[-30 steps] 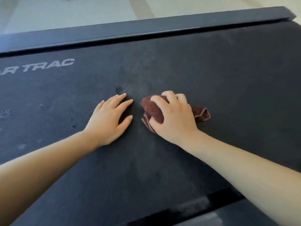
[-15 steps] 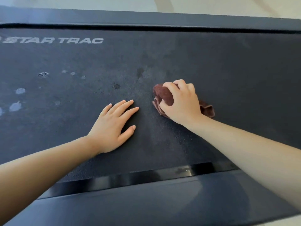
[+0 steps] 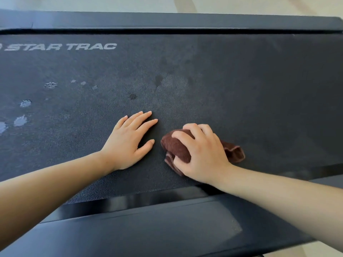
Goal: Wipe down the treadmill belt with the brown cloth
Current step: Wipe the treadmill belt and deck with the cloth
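head view is looking down on a dark belt [image 3: 259,89] running across the frame. the right hand [image 3: 202,154] is gripping a bunched brown cloth [image 3: 178,147], fingers curled over its top and thumb tucked against its near side, and is pressing it onto the belt in the lower middle. a fold of the cloth is sticking out past the back of that hand on the right. the left hand [image 3: 130,141] is lying flat on the belt just beside the cloth, to its left, fingers straight and slightly spread, holding nothing; its thumb tip is sitting near the cloth without touching it. pale wet patches [image 3: 25,103] are showing on the belt well to the left of both hands, and a few darker spots [image 3: 132,96] are sitting just beyond the left hand. white star trac lettering [image 3: 61,46] is reading across the belt's far left part. a dark far rail [image 3: 167,20] is bordering the belt on its far side, and a glossy near rail [image 3: 148,229] is running along the near edge under both forearms. pale floor [image 3: 92,4] is showing beyond the far rail
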`<act>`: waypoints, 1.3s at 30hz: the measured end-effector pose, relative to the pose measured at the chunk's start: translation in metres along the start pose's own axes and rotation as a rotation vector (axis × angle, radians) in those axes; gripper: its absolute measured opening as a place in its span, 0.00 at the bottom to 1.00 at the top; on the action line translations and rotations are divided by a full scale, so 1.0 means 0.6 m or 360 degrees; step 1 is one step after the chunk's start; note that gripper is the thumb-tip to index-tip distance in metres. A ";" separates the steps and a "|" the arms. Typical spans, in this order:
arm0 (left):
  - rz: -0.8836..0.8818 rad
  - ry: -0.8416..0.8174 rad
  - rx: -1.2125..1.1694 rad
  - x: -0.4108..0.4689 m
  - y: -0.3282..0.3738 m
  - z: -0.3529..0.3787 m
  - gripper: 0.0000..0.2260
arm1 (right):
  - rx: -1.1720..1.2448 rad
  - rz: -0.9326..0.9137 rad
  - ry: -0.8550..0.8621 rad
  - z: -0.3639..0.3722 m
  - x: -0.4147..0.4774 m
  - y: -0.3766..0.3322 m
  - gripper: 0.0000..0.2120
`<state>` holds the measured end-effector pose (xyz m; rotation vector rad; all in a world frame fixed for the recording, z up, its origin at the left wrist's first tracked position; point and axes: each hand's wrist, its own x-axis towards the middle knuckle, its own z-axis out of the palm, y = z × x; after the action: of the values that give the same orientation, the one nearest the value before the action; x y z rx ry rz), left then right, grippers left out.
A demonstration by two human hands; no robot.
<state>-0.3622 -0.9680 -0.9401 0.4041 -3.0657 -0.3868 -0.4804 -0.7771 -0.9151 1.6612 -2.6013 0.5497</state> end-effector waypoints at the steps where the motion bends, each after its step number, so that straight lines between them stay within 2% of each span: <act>1: 0.0001 -0.0004 0.0002 0.000 0.000 0.001 0.29 | 0.0004 0.0006 -0.0001 0.001 0.012 0.000 0.23; 5: -0.0006 -0.0009 -0.0001 -0.001 -0.001 0.003 0.29 | 0.0019 0.0002 0.0002 0.006 0.037 0.003 0.23; 11: 0.0043 -0.0046 -0.0008 -0.002 0.002 0.001 0.30 | -0.0041 -0.0079 0.0020 -0.004 -0.008 0.031 0.23; 16: 0.0201 -0.0129 -0.0008 0.002 0.046 0.011 0.29 | -0.0063 0.0044 0.0036 -0.028 -0.046 0.073 0.22; 20: 0.0218 -0.0166 0.0024 0.013 0.061 0.017 0.30 | -0.0064 0.0189 0.0096 -0.045 -0.070 0.111 0.22; 23: 0.0228 -0.0141 0.0008 0.014 0.050 0.015 0.30 | -0.0048 0.0171 0.0119 -0.044 -0.066 0.119 0.21; 28: -0.0021 -0.0057 0.0030 0.049 -0.003 -0.001 0.31 | 0.0021 0.0078 0.0151 -0.023 -0.007 0.109 0.21; 31: -0.0171 -0.0021 0.0042 0.091 -0.041 -0.007 0.27 | 0.0058 0.0077 0.0171 -0.006 0.051 0.101 0.21; 39: -0.0261 0.0070 0.0088 0.266 -0.114 -0.020 0.27 | 0.0031 0.0174 0.0246 0.040 0.229 0.113 0.20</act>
<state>-0.4984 -1.0758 -0.9462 0.6600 -3.0154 -0.2939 -0.5960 -0.8791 -0.9308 1.4253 -2.5930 0.6798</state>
